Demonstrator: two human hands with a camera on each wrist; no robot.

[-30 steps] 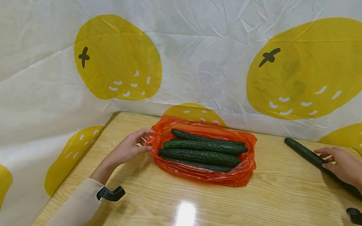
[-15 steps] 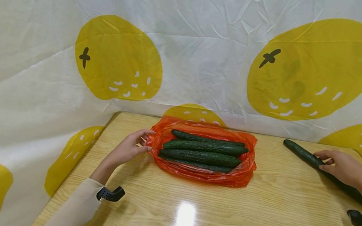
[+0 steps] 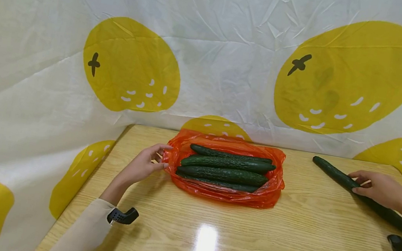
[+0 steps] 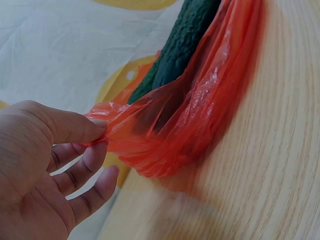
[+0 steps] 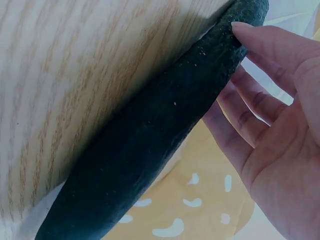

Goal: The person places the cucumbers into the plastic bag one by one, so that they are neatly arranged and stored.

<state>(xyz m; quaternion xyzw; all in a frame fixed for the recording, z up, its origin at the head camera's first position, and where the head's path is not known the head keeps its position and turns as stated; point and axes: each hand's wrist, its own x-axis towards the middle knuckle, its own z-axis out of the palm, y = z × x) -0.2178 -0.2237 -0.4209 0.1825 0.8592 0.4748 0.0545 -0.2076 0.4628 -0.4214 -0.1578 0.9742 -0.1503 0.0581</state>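
Note:
A red plastic bag (image 3: pixel 229 196) lies spread on the table with several dark green cucumbers (image 3: pixel 222 174) side by side in its mouth. At the bag's left end my left hand (image 3: pixel 142 162) pinches the thin plastic between thumb and forefinger; in the left wrist view the other fingers are loosely bent below. Far to the right, my right hand (image 3: pixel 382 190) grips a single long cucumber (image 3: pixel 334 173) near its middle. The right wrist view shows the thumb on one side of this cucumber (image 5: pixel 135 135) and the fingers partly hidden behind it.
The wooden table (image 3: pixel 265 243) ends at the back against a white cloth (image 3: pixel 227 81) printed with yellow fruit shapes. That cloth also runs along the left side. A bright light reflection lies on the tabletop in front of the bag.
The right hand and its cucumber have shifted slightly nearer to me, the cucumber's far tip also a little leftward. The left hand and the bag have stayed in place.

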